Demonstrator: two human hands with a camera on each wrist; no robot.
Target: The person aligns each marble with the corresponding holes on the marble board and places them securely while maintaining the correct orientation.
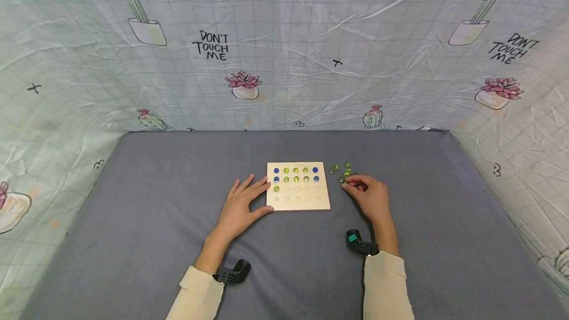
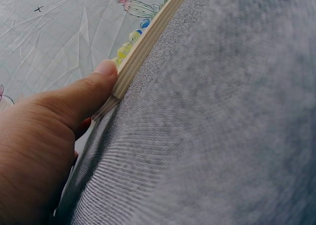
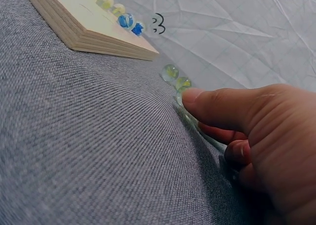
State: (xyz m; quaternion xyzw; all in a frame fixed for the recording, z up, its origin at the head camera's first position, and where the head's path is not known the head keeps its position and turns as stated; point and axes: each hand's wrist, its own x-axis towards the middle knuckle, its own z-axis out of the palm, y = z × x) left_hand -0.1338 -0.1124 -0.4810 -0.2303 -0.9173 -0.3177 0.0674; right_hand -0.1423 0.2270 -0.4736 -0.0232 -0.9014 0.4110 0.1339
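A pale wooden board [image 1: 306,203] with rows of round hollows lies flat on the cloth. Green marbles [image 1: 296,170] and blue marbles [image 1: 316,179] fill its two far rows; one green marble [image 1: 276,188] sits at the left of the third row. With fingers spread, my left hand [image 1: 237,213] rests against the board's left edge, thumb [image 2: 106,68] at the near corner. Right of the board, my right hand [image 1: 372,198] has thumb and forefinger at a green marble [image 3: 180,95] and appears to pinch it; the thumb partly hides it.
Several loose green marbles [image 1: 348,165] lie right of the board. Grey cloth [image 1: 178,172] covers the table, with a fold under the right hand. A printed curtain [image 1: 284,88] stands behind and at both sides. Each wrist wears a black camera band [image 1: 234,273].
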